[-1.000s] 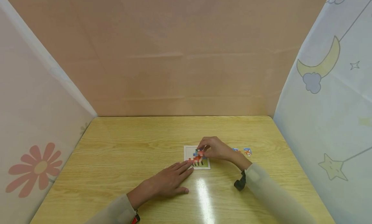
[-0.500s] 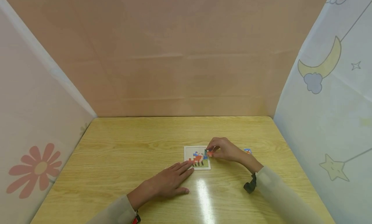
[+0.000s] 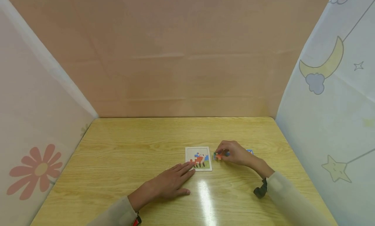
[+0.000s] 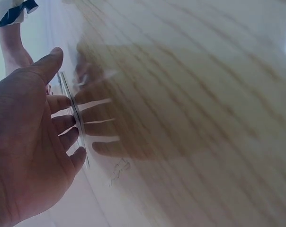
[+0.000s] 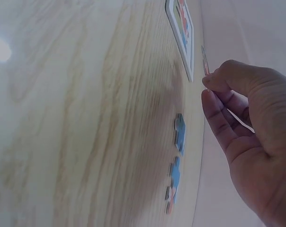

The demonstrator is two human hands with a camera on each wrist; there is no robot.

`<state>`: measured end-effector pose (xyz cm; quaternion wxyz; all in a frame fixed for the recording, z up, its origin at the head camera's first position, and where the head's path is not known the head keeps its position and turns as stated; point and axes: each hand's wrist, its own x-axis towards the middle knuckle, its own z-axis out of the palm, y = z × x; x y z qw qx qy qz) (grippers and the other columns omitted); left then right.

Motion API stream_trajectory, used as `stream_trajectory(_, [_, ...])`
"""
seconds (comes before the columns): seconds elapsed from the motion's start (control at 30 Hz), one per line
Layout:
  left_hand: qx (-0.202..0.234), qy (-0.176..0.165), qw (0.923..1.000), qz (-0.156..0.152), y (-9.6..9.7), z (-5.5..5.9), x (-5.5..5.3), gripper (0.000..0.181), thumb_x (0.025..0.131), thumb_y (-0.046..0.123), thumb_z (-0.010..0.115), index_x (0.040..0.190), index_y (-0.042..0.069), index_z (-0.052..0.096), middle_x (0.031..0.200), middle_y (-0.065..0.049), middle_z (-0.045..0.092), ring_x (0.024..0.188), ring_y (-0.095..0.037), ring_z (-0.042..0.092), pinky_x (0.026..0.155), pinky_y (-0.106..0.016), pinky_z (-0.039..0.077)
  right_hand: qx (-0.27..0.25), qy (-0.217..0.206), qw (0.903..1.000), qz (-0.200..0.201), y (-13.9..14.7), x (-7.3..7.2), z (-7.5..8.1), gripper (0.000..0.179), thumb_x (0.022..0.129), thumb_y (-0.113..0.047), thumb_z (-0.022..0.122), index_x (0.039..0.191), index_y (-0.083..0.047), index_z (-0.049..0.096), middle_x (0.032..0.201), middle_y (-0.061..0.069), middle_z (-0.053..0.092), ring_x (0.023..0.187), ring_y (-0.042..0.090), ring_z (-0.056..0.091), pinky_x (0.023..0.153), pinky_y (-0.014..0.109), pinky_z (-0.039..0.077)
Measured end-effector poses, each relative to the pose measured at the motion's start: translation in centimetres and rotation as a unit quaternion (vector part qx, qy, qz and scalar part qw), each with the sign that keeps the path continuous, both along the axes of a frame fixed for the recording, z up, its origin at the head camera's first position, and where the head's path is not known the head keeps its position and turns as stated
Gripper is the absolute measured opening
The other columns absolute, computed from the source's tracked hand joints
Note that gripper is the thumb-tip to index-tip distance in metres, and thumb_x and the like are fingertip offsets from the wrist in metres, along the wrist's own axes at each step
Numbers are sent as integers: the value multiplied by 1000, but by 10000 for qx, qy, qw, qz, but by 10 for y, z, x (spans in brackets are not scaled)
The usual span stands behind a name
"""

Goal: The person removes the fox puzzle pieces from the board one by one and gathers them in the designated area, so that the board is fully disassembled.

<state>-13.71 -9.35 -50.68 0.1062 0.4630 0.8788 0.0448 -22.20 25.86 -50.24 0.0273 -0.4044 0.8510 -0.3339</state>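
Note:
A square jigsaw board with a white border lies on the table, part of an orange animal picture filling its lower portion. My left hand lies with fingers extended, their tips over the board's lower left edge. Right of the board, my right hand pinches an orange, green and blue puzzle piece between thumb and fingertips. In the right wrist view that piece appears thin and edge-on, raised above the tabletop. Two loose blue puzzle pieces, one farther and one nearer, lie beneath this hand.
The wood-grain table has a peach backdrop behind it. Printed cloth walls flank both sides, with a flower on the left and a moon on the right. A bright reflection shows near the front.
My right hand has moved right, off the board, carrying the pinched piece with it, and the piece's angle has changed. My left hand has stayed in place.

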Motion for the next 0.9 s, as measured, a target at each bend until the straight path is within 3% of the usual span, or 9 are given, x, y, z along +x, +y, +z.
stream_trajectory(0.2, [-27,-37,10000,0,1,1,-1,75,111,57,44,169,12,28,178,-9,12,163,-25,18,130,-44,26,24,44,9999,-98,11,7,1,19,87,8,80,104,1,79,100,9,74,84,20,73,75,35,65])
stream_trajectory(0.57, [-113,27,9999,-10,2,2,-1,73,112,54,44,169,11,28,178,-9,13,163,-24,17,131,-42,24,69,523,9986,0,30,16,0,21,84,8,84,102,-2,78,98,6,74,87,19,73,77,31,65])
stream_trajectory(0.9, [-62,2,10000,-20,1,3,-1,72,112,53,43,168,11,29,178,-9,11,163,-24,18,130,-42,26,58,208,9998,-17,39,23,-4,19,87,8,81,102,-4,79,96,4,74,85,16,73,74,28,64])
